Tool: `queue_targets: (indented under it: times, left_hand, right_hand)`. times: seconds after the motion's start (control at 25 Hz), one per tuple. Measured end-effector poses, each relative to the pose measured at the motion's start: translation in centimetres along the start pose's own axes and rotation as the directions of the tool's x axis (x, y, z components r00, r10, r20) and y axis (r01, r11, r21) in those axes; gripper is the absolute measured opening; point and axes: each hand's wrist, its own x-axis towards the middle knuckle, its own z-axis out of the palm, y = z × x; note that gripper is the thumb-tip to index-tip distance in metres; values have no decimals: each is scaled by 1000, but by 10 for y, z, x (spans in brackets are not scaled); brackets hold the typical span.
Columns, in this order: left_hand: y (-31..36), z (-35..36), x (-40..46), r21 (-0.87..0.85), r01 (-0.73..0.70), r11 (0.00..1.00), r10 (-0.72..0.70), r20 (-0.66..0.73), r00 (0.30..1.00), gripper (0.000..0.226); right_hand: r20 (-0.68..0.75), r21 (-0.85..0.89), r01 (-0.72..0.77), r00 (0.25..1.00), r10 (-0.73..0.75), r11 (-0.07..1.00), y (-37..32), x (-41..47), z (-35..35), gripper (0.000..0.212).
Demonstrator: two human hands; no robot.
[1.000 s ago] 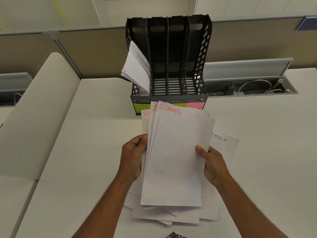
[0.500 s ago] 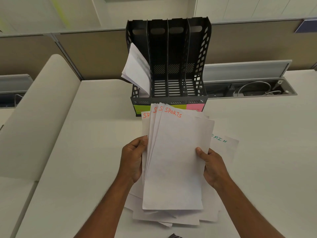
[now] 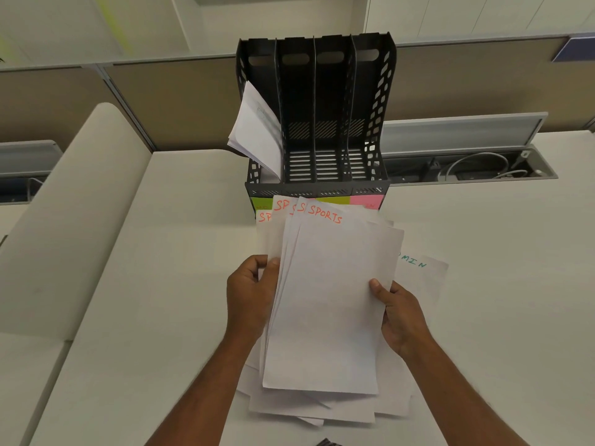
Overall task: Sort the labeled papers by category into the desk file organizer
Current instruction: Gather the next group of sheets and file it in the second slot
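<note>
A fanned stack of white papers marked SPORTS in orange is held above the desk. My left hand grips its left edge and my right hand grips its right edge. Behind the stack stands a black desk file organizer with several upright slots; coloured labels run along its front. Folded papers lean out of its leftmost slot; the other slots look bare. Under the held stack lies a loose pile of papers, and a sheet with green lettering ending in MIN peeks out at the right.
The white desk extends left and right of the pile. An open cable tray with cords runs behind the organizer on the right. A partition wall closes the back. A small dark object shows at the bottom edge.
The held SPORTS stack has stayed almost in place; both hands keep the same grip. The view has drifted slightly.
</note>
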Motion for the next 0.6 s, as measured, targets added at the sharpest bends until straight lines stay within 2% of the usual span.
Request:
queue_targets:
  times: [0.2,0.32,0.4,0.48,0.6]
  left_hand:
    - [-3,-8,4,-19,-53,998,52,-72,996,19]
    - [-2,-9,3,-75,-66,995,64,-25,998,34]
    - [-2,-8,1,-52,-86,995,88,25,996,42]
    - [-1,-5,-2,-15,-108,994,109,58,992,31]
    - [0,0,-4,-74,-27,997,32,66,997,20]
  right_hand:
    - [-73,82,33,997,-27,996,-2,5,-12,28]
    - [-67,116,45,997,-38,992,-5,5,-16,31]
    - [-45,121,56,998,-50,991,-7,3,-15,29]
    - [-21,110,54,998,-52,992,-8,2,-12,27]
    - [2,84,46,999,-47,995,-8,1,-9,23]
